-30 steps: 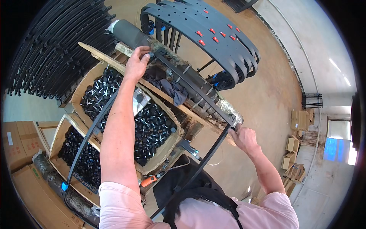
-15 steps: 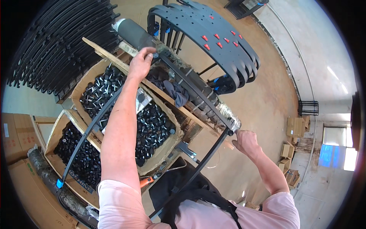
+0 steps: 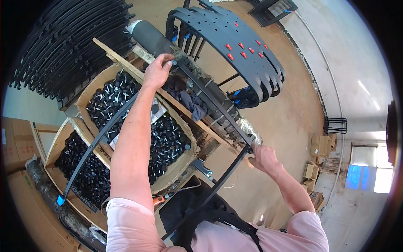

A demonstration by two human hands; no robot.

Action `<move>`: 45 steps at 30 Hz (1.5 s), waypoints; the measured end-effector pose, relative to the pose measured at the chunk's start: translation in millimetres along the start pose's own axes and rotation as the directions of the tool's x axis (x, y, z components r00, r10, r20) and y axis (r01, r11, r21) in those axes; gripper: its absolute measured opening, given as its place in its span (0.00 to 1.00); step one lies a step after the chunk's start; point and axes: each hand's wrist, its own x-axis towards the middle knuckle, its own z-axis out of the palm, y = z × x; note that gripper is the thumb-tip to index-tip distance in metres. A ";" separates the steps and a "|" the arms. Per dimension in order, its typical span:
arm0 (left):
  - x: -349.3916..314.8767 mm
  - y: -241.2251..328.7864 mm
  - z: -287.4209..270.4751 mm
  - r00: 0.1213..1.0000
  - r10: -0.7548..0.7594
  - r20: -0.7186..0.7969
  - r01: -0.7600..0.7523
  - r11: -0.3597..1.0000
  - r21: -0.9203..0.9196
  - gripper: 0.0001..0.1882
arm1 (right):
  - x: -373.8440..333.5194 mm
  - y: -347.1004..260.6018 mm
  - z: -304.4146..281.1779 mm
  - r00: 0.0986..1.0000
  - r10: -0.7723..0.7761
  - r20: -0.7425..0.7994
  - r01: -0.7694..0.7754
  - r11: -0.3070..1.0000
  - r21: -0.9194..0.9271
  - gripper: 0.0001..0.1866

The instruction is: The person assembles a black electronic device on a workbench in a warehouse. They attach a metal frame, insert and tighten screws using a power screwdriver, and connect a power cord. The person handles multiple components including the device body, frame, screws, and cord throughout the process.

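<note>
Frame [image 3: 212, 98] of black metal bars is held at two corners by both hands, its far bar laid along the padded support ahead of the body. One side bar is run back toward the waist past the right of the boxes; the other, curved, is passed under the left forearm and fitted with a blue clip [image 3: 61, 200]. Left hand [image 3: 158, 72] is set at the far left corner, thumb and fingers drawn narrow, a small round piece [image 3: 174, 62] pinched at the tips. Right hand [image 3: 265, 160] is placed at the right corner, fingers curled; its grip is hidden, so whether anything is held cannot be told. Grey roll [image 3: 147, 38] is seated at the support's left end, just beyond the left hand. Dark cloth [image 3: 194, 105] is bunched between frame and wooden board [image 3: 113, 53]. Black knobs [image 3: 168, 138] with metal bolts are heaped in a cardboard box under the left forearm. Orange-handled tool [image 3: 158, 200] is partly covered by that arm. Black frames [image 3: 71, 46] are stacked at far left; curved black racks [image 3: 210, 31] dotted with red clips [image 3: 244, 55] are stood beyond the support.
</note>
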 end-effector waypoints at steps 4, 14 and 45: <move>-1.9 17.2 1.7 0.999 -0.014 0.042 0.011 0.996 0.087 0.17 | -7.7 -0.7 4.7 0.991 0.120 0.062 -0.123 0.991 0.044 0.21; 3.6 7.6 3.3 0.998 0.053 -0.019 -0.051 0.992 0.113 0.18 | 0.7 4.7 6.9 0.992 -0.001 0.128 0.021 0.987 -0.156 0.18; -0.9 7.4 0.5 0.999 0.029 0.044 -0.034 0.993 0.116 0.32 | 0.0 -10.6 1.0 0.996 0.091 -0.004 -0.090 0.990 0.110 0.24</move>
